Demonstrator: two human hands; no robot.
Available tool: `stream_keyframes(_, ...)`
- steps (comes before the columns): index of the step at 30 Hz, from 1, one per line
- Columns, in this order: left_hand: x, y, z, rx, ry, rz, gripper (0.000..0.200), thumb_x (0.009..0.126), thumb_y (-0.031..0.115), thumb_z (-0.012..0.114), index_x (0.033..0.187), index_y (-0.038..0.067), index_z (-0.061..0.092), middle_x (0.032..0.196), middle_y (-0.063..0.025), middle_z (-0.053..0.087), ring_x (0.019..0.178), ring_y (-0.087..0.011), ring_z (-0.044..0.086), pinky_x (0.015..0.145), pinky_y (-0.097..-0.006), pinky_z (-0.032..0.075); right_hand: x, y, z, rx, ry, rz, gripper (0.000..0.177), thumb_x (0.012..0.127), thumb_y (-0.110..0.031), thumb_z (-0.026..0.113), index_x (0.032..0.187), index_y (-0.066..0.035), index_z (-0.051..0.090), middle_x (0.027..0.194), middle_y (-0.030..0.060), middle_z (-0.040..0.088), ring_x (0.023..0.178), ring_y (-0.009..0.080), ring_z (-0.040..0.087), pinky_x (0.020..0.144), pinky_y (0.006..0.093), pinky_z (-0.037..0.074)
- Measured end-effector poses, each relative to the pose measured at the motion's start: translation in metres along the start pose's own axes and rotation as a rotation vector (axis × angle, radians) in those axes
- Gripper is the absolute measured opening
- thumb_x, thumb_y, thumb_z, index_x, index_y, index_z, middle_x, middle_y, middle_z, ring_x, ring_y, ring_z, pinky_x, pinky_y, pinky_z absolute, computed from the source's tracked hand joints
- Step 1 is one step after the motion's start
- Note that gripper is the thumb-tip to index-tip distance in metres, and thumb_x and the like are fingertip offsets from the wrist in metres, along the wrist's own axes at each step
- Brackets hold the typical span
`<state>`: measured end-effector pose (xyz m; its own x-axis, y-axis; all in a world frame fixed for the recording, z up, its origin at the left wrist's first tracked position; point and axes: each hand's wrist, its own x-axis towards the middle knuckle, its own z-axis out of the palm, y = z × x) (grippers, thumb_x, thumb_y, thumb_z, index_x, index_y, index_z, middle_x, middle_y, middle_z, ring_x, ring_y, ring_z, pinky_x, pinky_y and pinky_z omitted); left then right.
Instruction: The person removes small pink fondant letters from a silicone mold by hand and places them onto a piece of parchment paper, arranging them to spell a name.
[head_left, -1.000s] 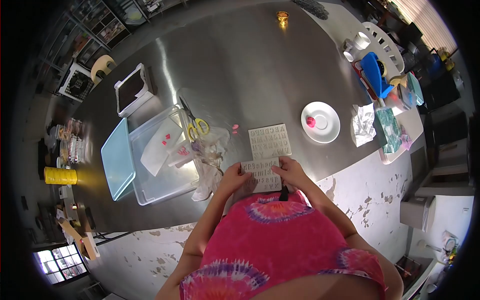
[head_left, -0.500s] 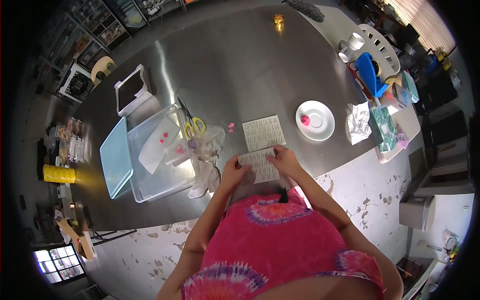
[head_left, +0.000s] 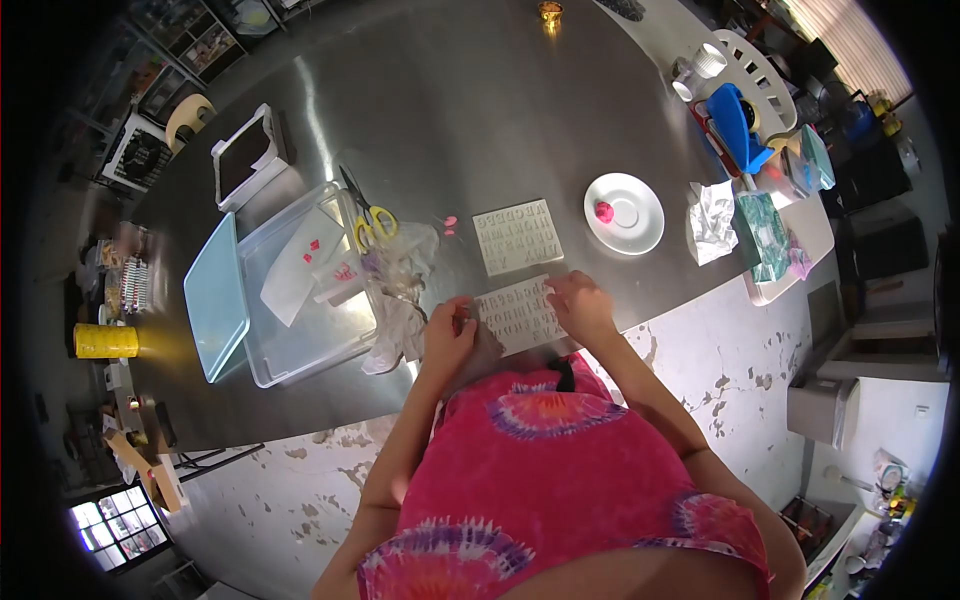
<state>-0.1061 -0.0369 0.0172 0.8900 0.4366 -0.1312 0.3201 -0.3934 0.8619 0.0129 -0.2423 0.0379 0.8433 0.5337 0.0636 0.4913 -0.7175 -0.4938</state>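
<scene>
A pale letter mould (head_left: 520, 314) lies near the table's front edge, slightly tilted. My left hand (head_left: 450, 330) is beside its left edge, fingers curled with a gap between thumb and fingers and nothing visible in them. At the mould's upper right corner, my right hand (head_left: 582, 303) pinches the edge between thumb and fingers. Just beyond, a second letter mould (head_left: 518, 238) rests flat, untouched. Small pink pieces (head_left: 450, 225) lie to its left. On the right, a white saucer (head_left: 638, 228) holds a pink ball (head_left: 604, 211).
Left on the metal table (head_left: 420, 110) are a clear container (head_left: 262, 372), a blue lid (head_left: 213, 310), yellow-handled scissors (head_left: 376, 226), crumpled plastic (head_left: 400, 310) and a white tray (head_left: 250, 185). Crumpled foil (head_left: 712, 225) and a green box (head_left: 763, 237) stand right. A gold cup (head_left: 550, 14) stands far back.
My left hand has come off the near mould and moved slightly left. The mould has turned a little, and its lettering now faces another way. The whole view has shifted slightly.
</scene>
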Motion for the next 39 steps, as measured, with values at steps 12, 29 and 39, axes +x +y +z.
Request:
stream_keyframes(12, -0.017, 0.003, 0.013, 0.165, -0.131, 0.156, 0.053, 0.066, 0.018, 0.072, 0.116, 0.007, 0.058, 0.08, -0.0102, 0.053, 0.066, -0.0211, 0.054, 0.062, -0.0305, 0.045, -0.024, -0.013, 0.021, -0.092, -0.036, -0.414, 0.032, 0.073, -0.015, 0.059, 0.105, -0.016, 0.063, 0.096, 0.0055, 0.05, 0.094, 0.0246, 0.049, 0.078, 0.0377, 0.043)
stream_keyframes(29, -0.018, -0.014, 0.005, -0.158, -0.124, 0.183, 0.069, 0.065, 0.019, 0.071, 0.127, 0.007, 0.043, 0.087, -0.0063, 0.052, 0.058, -0.014, 0.047, 0.055, -0.0251, 0.041, -0.005, -0.004, 0.006, 0.684, -0.245, 0.23, 0.015, 0.079, -0.015, 0.064, 0.085, -0.001, 0.064, 0.083, 0.0081, 0.06, 0.073, 0.0149, 0.055, 0.064, 0.0271, 0.045)
stream_keyframes(39, -0.025, -0.003, 0.003, -1.169, -0.157, -0.154, 0.056, 0.094, 0.04, 0.033, 0.14, 0.012, 0.016, 0.099, -0.0069, 0.05, 0.045, -0.0052, 0.029, 0.041, -0.0171, 0.023, -0.018, -0.005, 0.02, 0.528, 0.015, 0.011, 0.013, 0.082, -0.015, 0.06, 0.088, -0.004, 0.065, 0.085, 0.0085, 0.064, 0.062, 0.0169, 0.059, 0.057, 0.0283, 0.049)
